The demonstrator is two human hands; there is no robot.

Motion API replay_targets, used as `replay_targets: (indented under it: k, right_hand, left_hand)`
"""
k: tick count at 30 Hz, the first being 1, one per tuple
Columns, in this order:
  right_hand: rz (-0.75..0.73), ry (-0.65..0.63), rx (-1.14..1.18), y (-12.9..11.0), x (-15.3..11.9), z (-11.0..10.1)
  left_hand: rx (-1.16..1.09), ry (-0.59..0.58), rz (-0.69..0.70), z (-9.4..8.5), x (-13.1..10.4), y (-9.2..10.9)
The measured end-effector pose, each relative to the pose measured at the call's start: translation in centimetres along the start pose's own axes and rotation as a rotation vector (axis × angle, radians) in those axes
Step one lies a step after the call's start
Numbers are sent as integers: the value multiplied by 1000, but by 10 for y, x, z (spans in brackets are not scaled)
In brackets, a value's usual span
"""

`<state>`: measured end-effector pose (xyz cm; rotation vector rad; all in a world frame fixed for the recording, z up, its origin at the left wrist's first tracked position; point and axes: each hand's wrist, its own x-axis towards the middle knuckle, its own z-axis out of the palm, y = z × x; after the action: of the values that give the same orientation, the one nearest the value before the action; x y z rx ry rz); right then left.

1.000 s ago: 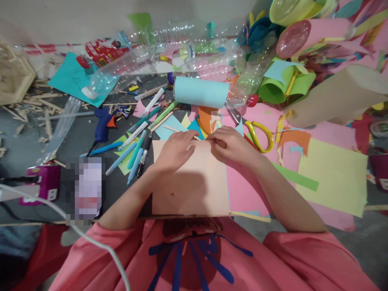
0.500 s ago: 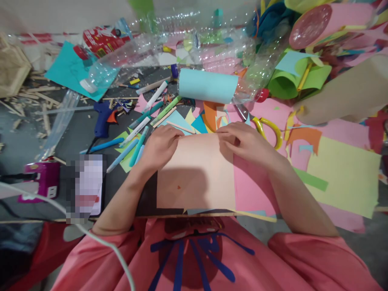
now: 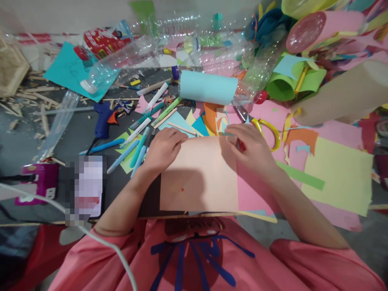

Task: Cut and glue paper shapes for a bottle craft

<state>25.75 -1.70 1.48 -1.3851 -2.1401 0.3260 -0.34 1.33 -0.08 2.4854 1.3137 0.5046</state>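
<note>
A peach-coloured sheet of paper [image 3: 212, 178] lies flat in front of me at the table's front edge, with a small orange mark on it. My left hand [image 3: 166, 147] is closed at its upper left corner, fingertips together on the edge. At the upper right corner is my right hand [image 3: 247, 145], fingers curled. Something small and red [image 3: 241, 144] shows inside its grip, and a thin greyish strip shows by the fingertips; I cannot make out what kind of thing it is. Pink paper [image 3: 254, 186] lies under the sheet's right side.
Several markers [image 3: 142, 133] and a blue glue gun [image 3: 103, 119] lie to the left, near a phone [image 3: 97, 178]. Yellow-handled scissors [image 3: 274, 135] lie at right. Behind are a light-blue paper roll [image 3: 209, 87], clear plastic bottles [image 3: 127, 56] and paper scraps. A white cable [image 3: 100, 242] crosses the lower left.
A small red thing now shows in my right hand, whose fingers are more curled and raised. The peach sheet has shifted slightly to the right. My left hand stays at its corner.
</note>
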Motion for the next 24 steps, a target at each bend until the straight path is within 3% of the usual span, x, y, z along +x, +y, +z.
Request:
replay_targets:
  k: [5,8,12,15,20,24]
  right_hand:
    - [-138,-89,-138,-20,-7,29]
    - [-207,-48,-190,-21,-12,40]
    - [-237,90,-239,-18,-11,40]
    - [-220,74,-271,-20,-8,36]
    - [-232,-9,-307,-23,-15,38]
    - [-284,80,-298,-22,-22,45]
  left_hand:
    - [84,46,103,6,-1,2]
    - [120,62,120,6,-2,2]
    - [127,160,109,7,-3,1]
    - [137,226,82,9,-2,1]
    - [175,190,62,10,-2,0]
    - [173,137,19,7,-2,0]
